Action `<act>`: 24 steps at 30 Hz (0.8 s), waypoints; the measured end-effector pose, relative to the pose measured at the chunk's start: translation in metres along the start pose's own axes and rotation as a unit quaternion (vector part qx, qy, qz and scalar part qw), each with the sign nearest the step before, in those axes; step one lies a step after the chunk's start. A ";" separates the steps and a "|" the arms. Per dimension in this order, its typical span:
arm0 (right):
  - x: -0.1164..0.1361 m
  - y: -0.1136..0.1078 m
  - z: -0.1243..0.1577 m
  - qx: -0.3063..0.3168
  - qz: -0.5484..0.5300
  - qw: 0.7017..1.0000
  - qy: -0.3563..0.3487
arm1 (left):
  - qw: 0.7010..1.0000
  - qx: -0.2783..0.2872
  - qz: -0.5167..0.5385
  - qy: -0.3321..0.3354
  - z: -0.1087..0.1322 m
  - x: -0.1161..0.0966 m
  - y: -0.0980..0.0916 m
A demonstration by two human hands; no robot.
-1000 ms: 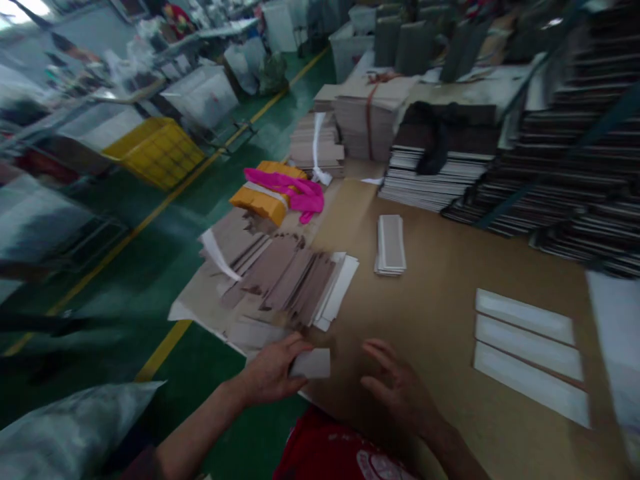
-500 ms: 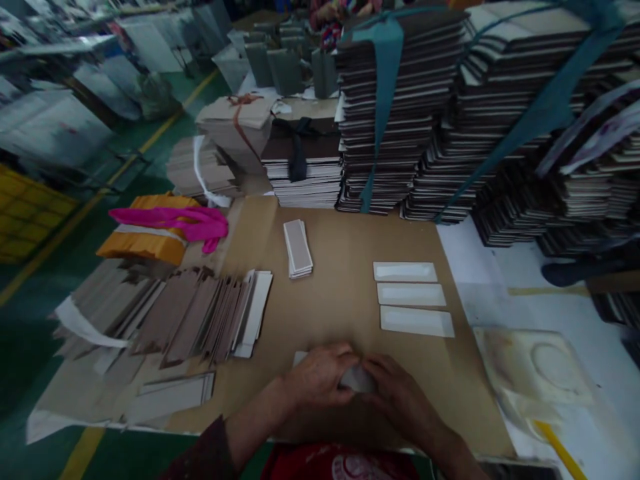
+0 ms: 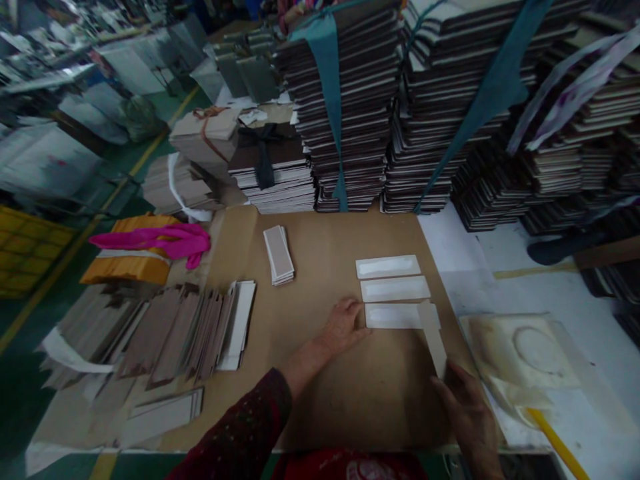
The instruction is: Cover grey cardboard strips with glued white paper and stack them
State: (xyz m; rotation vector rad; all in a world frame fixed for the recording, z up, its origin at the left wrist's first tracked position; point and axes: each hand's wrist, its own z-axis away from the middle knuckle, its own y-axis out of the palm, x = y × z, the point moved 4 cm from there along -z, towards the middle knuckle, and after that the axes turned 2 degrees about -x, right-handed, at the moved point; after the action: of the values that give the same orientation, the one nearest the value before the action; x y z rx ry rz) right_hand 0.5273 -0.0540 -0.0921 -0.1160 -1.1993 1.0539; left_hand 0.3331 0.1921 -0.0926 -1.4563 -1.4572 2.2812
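Observation:
Three pale rectangular card pieces with a whitish, glossy middle lie in a column on the brown board; the lowest card piece (image 3: pixel 393 316) is closest to me. My left hand (image 3: pixel 344 327) is at the left end of that card piece, thumb and fingers apart and nothing held; whether it touches the card I cannot tell. Between the thumb and fingers of my right hand (image 3: pixel 467 403) is a narrow beige card strip (image 3: pixel 434 340). The strip slants upward, its far end over the right part of the lowest card piece.
A small stack of card strips (image 3: pixel 279 255) lies further back. Rows of brown card pieces (image 3: pixel 170 330) stand on the left. Tall strapped stacks of dark boards (image 3: pixel 350 120) rise behind. To the right are a stained, glue-like pad (image 3: pixel 525 353) and a yellow stick (image 3: pixel 557 440).
Both hands were together near the front edge, around a card piece. Now they are apart: the left has moved forward to the lowest card, the right has swung right with a card strip.

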 end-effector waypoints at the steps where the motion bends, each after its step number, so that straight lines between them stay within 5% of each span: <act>1: -0.001 0.001 -0.002 0.001 0.003 1.000 -0.003 | 1.000 0.004 -0.010 -0.004 -0.003 0.001 0.004; 14: -0.008 0.006 -0.007 0.002 0.007 1.000 -0.007 | 0.996 0.040 -0.074 -0.006 -0.010 0.001 0.009; 24: -0.016 0.001 -0.009 -0.010 0.022 0.995 -0.099 | 0.994 0.073 -0.083 0.003 0.008 -0.001 0.002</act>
State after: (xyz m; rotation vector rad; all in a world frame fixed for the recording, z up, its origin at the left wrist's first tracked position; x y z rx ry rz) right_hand 0.5344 -0.0607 -0.1076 -0.0552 -1.3923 1.1114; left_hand 0.3285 0.1856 -0.0929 -1.2510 -1.3237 2.2277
